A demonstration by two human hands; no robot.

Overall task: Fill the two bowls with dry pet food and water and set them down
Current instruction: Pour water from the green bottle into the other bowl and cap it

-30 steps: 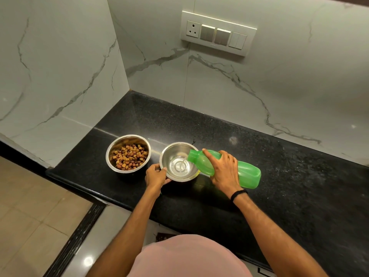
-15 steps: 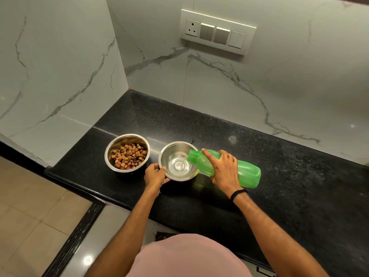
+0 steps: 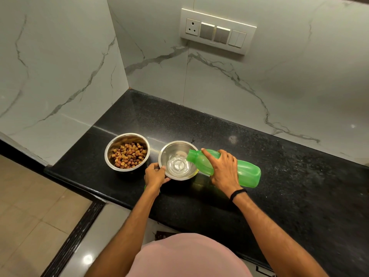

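- Black counter (image 3: 279, 156) fills the middle and right of the frame.
- Green bottle (image 3: 245, 172), centre right, lies tipped, mouth over the water bowl's rim.
- Kibble bowl (image 3: 119, 139), centre left, holds brown dry pet food (image 3: 128, 155).
- Water bowl (image 3: 173, 148), just right of it, has shallow water (image 3: 177, 165).
- Right hand (image 3: 223, 170) wraps round the bottle's neck end.
- Left hand (image 3: 154, 175) grips the water bowl's lower-left rim, fingers curled.
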